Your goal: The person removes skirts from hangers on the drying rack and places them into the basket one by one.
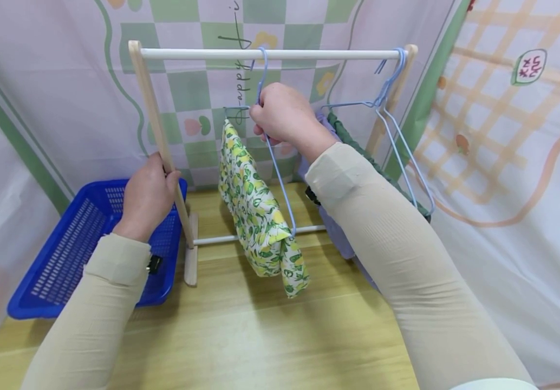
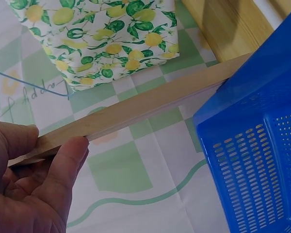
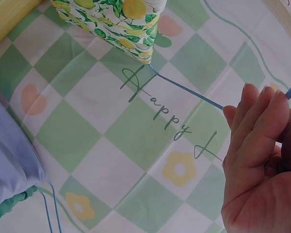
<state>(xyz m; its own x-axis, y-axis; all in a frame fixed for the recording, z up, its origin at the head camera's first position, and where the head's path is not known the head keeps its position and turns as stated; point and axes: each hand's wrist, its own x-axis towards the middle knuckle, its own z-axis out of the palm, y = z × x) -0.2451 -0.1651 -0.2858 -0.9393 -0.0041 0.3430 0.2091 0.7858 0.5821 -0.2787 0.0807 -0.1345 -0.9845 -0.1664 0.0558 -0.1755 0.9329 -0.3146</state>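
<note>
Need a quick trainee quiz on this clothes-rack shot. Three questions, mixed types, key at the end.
1. Multiple choice. The left hand grips: A) the white rail, B) a wooden post, C) a sleeve.
2. True or false. In the head view, the blue basket stands to the right of the rack.
3. Fill in. The lemon-print cloth hangs on the hanger held by the ____ hand.

Key: 1. B. 2. False; it stands on the left side. 3. Right, as in right hand.
</note>
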